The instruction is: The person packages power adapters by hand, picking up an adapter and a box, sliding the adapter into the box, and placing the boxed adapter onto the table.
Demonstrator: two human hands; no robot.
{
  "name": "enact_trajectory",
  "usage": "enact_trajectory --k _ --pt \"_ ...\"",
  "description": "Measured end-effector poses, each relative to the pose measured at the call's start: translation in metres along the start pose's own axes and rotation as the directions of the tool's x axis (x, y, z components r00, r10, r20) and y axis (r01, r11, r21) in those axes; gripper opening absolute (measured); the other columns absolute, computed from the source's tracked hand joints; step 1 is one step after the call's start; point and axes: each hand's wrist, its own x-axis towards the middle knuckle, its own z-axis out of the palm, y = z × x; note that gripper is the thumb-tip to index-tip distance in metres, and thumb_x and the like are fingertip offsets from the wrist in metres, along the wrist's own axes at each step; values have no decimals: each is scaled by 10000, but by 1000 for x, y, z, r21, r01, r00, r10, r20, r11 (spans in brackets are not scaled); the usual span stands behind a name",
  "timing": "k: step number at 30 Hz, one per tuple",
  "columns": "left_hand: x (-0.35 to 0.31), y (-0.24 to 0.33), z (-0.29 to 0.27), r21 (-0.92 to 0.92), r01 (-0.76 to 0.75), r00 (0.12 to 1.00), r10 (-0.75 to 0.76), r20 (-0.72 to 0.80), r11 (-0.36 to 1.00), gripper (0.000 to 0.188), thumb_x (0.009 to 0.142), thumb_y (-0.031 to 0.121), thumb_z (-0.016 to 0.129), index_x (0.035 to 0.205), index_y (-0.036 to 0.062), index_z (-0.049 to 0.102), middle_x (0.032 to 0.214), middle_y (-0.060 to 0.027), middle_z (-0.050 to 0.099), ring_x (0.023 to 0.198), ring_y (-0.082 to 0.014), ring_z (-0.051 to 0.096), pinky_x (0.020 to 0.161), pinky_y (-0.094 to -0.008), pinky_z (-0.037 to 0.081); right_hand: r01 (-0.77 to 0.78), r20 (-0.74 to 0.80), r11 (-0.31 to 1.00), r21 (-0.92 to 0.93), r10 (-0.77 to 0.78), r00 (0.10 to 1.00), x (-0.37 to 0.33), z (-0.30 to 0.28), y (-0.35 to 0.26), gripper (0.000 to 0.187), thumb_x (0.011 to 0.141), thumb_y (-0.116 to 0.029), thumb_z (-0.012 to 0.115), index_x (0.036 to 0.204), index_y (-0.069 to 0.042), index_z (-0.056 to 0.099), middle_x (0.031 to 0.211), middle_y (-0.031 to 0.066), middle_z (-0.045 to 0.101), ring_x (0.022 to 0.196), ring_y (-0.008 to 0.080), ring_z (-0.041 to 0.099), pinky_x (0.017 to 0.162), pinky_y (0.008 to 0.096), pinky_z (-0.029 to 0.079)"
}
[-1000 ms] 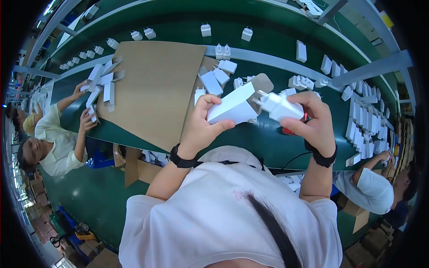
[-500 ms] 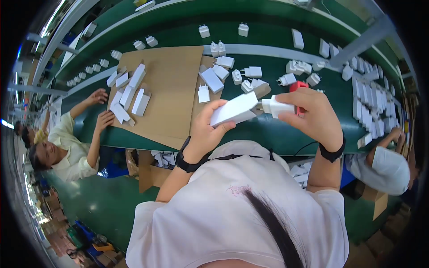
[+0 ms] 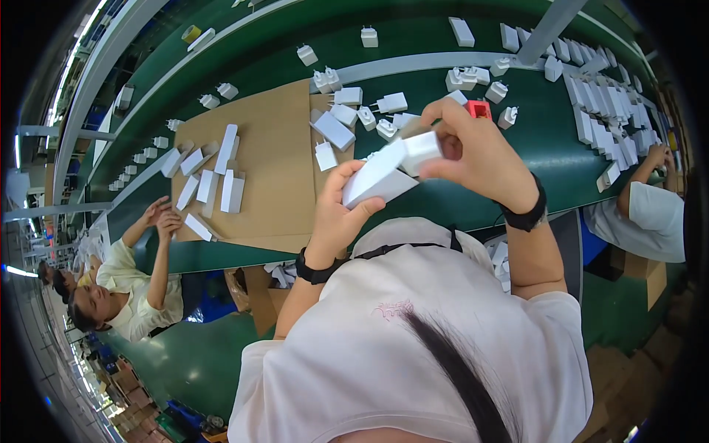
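Note:
A small white carton [image 3: 380, 181] rests in my left hand [image 3: 336, 218], its fingers and thumb wrapped along the sides. My right hand [image 3: 487, 159] pinches a white plug charger [image 3: 422, 151] against the carton's upper right end. Whether the charger's prongs are inside the carton is hidden. Just beyond my right hand sits a red block-shaped object [image 3: 478, 110]. Loose white chargers [image 3: 391, 102] and a white carton [image 3: 334, 130] lie on the green table ahead of my hands.
To the left, a brown cardboard sheet [image 3: 273, 162] bears several white cartons [image 3: 231, 192], with a co-worker's hands [image 3: 162, 216] at its edge. Rows of white cartons [image 3: 602, 111] fill the far right, near another person's hands [image 3: 659, 157]. A grey post [image 3: 550, 33] rises at the back.
My right hand has brought the charger leftward, from just off the carton's end up against it. At left, the co-worker's hands have drawn together off the cartons. The whole view has shifted.

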Motion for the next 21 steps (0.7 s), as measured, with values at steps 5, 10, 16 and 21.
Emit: enact_trajectory --k 5,10,16,21 --pt "12 -12 16 -274 53 998 -59 -11 960 571 747 128 737 1192 39 390 1094 -71 511 994 -147 503 838 -269 425 321 -221 843 431 -246 944 11 21 25 305 733 14 692 991 5 529 1087 156 580 883 152 586 733 232 487" --pt "27 -23 23 -538 55 994 -99 -53 841 595 769 194 729 1205 41 355 1132 -78 504 1031 -148 500 836 -263 443 210 -173 860 465 -144 974 27 24 41 713 733 -50 712 1332 -76 327 1164 116 545 1059 170 528 813 274 467" --pt "56 -36 -27 546 -52 943 221 -249 836 489 731 164 704 1129 20 458 1147 -140 499 1013 -319 505 911 -399 383 -42 -57 897 440 75 996 105 -10 61 815 757 -21 647 1427 -139 198 848 89 617 708 134 596 604 253 486" --pt "44 -96 -130 900 40 827 492 -274 434 383 729 77 641 1089 25 520 1102 -183 526 1020 -342 495 895 -416 384 -107 -283 989 103 132 950 255 -99 225 743 775 -74 623 1411 -133 244 724 35 550 521 107 507 459 250 440"
